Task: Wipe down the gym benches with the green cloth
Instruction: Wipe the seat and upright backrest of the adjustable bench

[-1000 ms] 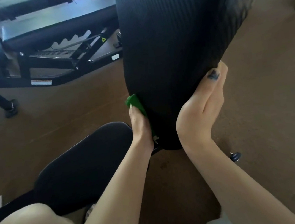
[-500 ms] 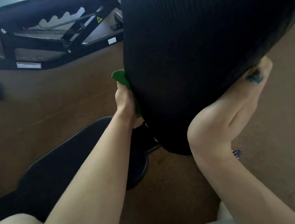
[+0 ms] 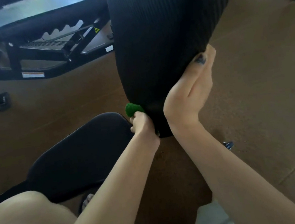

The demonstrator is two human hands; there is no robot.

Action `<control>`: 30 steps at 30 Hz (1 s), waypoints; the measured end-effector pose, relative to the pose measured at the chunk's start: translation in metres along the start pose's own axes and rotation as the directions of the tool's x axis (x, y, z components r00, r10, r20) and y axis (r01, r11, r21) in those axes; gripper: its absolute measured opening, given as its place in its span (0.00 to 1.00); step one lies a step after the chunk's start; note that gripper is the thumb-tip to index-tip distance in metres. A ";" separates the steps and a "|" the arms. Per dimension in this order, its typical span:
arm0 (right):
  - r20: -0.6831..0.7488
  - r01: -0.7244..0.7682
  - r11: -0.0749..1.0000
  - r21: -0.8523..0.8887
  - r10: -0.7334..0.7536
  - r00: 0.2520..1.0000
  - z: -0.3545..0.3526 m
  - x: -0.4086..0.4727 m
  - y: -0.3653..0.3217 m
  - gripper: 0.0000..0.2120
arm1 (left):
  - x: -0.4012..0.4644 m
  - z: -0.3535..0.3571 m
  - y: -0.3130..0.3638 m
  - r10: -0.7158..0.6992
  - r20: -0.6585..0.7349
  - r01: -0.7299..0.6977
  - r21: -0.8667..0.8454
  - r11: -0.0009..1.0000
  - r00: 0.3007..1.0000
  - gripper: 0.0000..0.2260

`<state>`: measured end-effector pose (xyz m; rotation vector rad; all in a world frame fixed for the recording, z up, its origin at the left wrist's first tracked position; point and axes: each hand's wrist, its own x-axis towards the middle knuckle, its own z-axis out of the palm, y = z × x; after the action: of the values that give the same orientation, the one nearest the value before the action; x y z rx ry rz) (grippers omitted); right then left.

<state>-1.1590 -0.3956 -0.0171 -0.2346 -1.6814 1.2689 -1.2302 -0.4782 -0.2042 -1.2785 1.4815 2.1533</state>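
A black ribbed backrest pad (image 3: 161, 35) of the gym bench rises steeply in front of me. My left hand (image 3: 141, 122) holds the bunched green cloth (image 3: 133, 109) against the pad's lower left edge, near its bottom tip. My right hand (image 3: 192, 89) grips the pad's right edge, thumb on the front face, fingers behind it. The bench's black seat pad (image 3: 77, 154) lies below and to the left, under my left forearm.
A second black adjustable bench (image 3: 41, 43) with a notched metal frame stands at the upper left on the brown floor (image 3: 261, 88). My bare knee (image 3: 26, 223) fills the lower left corner. A small blue object (image 3: 227, 144) lies on the floor to the right.
My left hand slid the green cloth up the pad's left edge, then back down to its bottom tip. My right hand shifted along the right edge and kept its grip.
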 end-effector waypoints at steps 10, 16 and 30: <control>0.330 -0.503 0.829 0.244 0.417 0.847 -0.033 0.019 -0.023 0.22 | -0.216 -0.009 0.002 0.317 0.027 -0.318 0.055 0.947 0.948 0.14; 0.521 -0.772 0.509 0.379 0.572 0.633 -0.052 0.044 -0.022 0.27 | -0.257 0.013 0.027 0.966 0.026 -0.966 0.036 0.255 0.256 0.07; 0.625 -0.784 0.530 0.323 0.504 0.597 -0.037 0.064 -0.026 0.22 | -0.292 0.065 0.143 0.866 0.047 -0.867 0.017 -0.499 -0.497 0.12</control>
<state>-1.1529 -0.3424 0.0397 -0.2305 -1.5125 2.5630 -1.1784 -0.4103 0.1158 1.1853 3.4132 2.4092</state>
